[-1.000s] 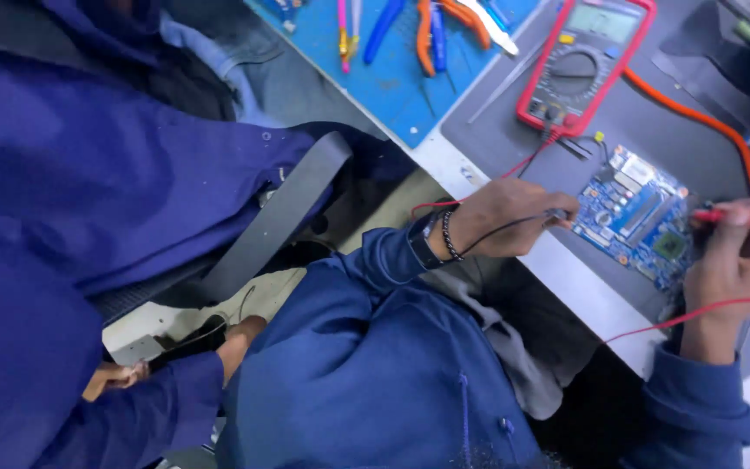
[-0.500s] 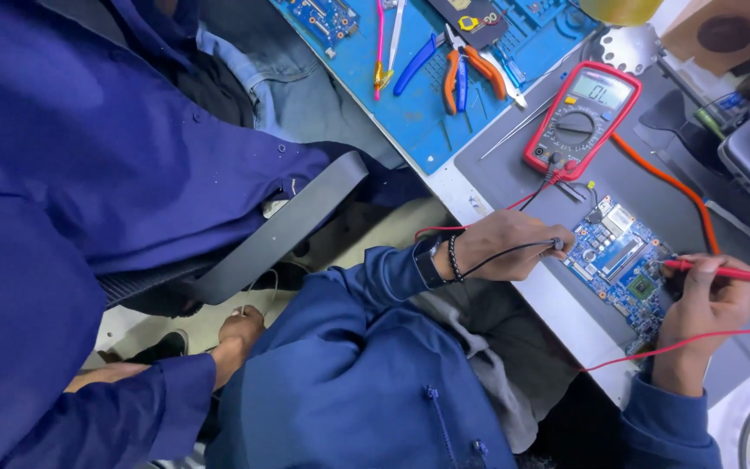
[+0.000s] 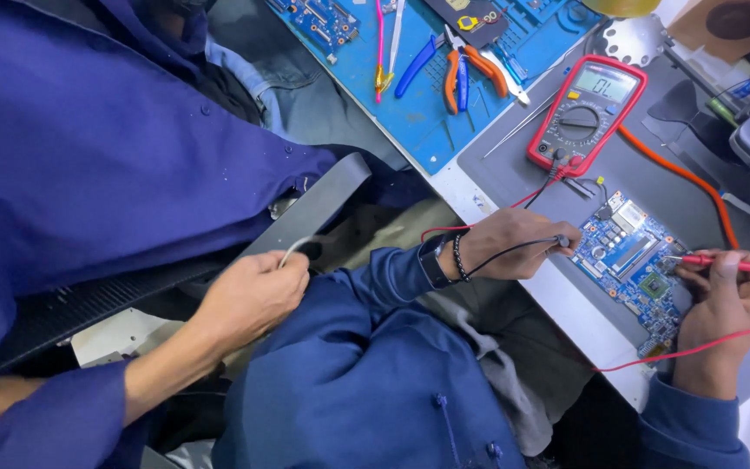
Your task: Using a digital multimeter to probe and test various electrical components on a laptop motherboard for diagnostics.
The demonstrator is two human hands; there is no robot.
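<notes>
Blue circuit board (image 3: pixel 631 260) on grey bench (image 3: pixel 514 178) at right, left hand (image 3: pixel 514 252) closed on black probe (image 3: pixel 557 241), right hand (image 3: pixel 726 304) gripping red probe (image 3: pixel 722 262), tips seemingly touching board, red multimeter (image 3: pixel 588 113) above.

Blue circuit board (image 3: pixel 631 260), red multimeter (image 3: pixel 585 113), red probe (image 3: pixel 731 263), black probe lead (image 3: pixel 514 250), blue work mat (image 3: pixel 444 113), orange-handled pliers (image 3: pixel 470 65), navy sleeves (image 3: pixel 375 278) noted.

Blue circuit board (image 3: pixel 634 260) flat on grey table (image 3: pixel 514 174), between left hand (image 3: pixel 514 247) and right hand (image 3: pixel 726 300). Red multimeter (image 3: pixel 585 113) behind board. Orange-handled pliers (image 3: pixel 470 65) further left on blue mat (image 3: pixel 444 113).
</notes>
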